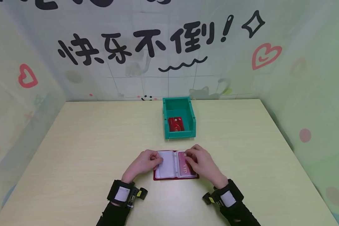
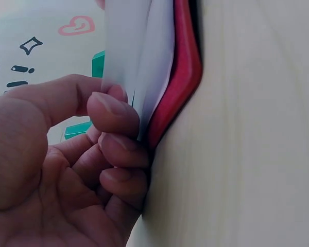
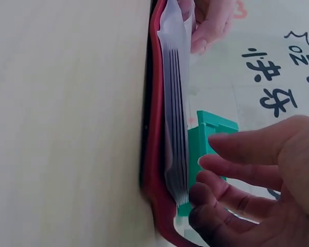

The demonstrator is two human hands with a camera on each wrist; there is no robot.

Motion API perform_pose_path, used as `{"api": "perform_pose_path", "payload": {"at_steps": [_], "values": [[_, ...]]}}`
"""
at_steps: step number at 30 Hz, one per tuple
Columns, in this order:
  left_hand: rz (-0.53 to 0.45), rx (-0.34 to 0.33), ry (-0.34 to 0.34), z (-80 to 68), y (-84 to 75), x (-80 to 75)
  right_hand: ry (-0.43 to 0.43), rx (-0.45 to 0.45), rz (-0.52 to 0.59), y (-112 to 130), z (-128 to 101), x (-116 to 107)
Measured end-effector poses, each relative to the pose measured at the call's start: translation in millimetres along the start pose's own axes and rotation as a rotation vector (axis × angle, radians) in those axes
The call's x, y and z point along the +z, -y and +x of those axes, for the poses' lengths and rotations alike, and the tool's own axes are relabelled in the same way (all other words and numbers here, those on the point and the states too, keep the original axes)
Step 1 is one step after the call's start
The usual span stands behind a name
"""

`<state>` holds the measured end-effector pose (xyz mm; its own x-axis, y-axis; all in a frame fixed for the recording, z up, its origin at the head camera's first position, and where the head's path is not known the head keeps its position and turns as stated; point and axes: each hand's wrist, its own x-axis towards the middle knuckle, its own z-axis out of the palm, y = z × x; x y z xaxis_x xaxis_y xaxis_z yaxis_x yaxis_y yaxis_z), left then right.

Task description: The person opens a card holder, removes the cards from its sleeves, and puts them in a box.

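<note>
- The left hand (image 1: pixel 143 163) rests on the left edge of the open card holder (image 1: pixel 175 165); its fingers (image 2: pixel 116 116) are curled and pinch the edges of the clear left-hand sleeves against the thumb, as the left wrist view shows.
- The right hand (image 1: pixel 203 163) lies over the right half of the card holder, fingers fairly straight and spread a little, their tips on the pink VIP card (image 1: pixel 185 165) that sits in the right-hand sleeve; it grips nothing.
- In the right wrist view the right hand's fingertips (image 3: pixel 206 195) touch the outer edge of the stack of clear sleeves (image 3: pixel 176 113), which stands above the red cover (image 3: pixel 153 154).
- The card holder lies flat and open on the table (image 1: pixel 73 150), red cover down, its ring spine running down the middle between the two hands.
- Beyond the card holder, near but not touching it, stands a green plastic bin (image 1: pixel 179 117) with its low front wall facing the holder.
- A red card (image 1: pixel 176 124) lies flat on the floor of the bin, toward the front.
- Both wrists, on the near side of the card holder, carry black straps with small cameras; the sleeves are black.
- Behind the bin rises a wall with black lettering and red hearts.
</note>
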<state>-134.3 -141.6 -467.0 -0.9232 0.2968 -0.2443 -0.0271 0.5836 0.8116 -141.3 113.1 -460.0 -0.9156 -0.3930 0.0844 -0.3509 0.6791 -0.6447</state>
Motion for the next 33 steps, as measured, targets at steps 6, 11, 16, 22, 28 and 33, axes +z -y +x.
{"api": "perform_pose_path", "payload": {"at_steps": [6,11,16,22,28,33], "values": [[0.003,-0.001,0.002,-1.7,-0.3,0.6,0.111,0.009,0.010,-16.2,-6.9,-1.2],[0.007,-0.013,-0.001,-2.5,0.1,0.7,0.149,0.072,0.053,-19.3,-3.1,-1.2],[0.004,-0.006,0.000,-1.4,1.6,1.4,0.133,0.128,0.094,-19.1,6.7,-0.1],[0.014,0.001,-0.007,0.5,1.2,1.6,0.080,0.161,0.118,-23.3,13.5,1.9],[0.041,-0.001,-0.053,0.3,-2.2,3.4,0.060,0.151,0.129,-25.7,10.8,2.6],[0.164,-0.004,-0.207,-3.8,-14.1,13.3,0.053,0.148,0.126,-26.2,8.0,4.7]]}}
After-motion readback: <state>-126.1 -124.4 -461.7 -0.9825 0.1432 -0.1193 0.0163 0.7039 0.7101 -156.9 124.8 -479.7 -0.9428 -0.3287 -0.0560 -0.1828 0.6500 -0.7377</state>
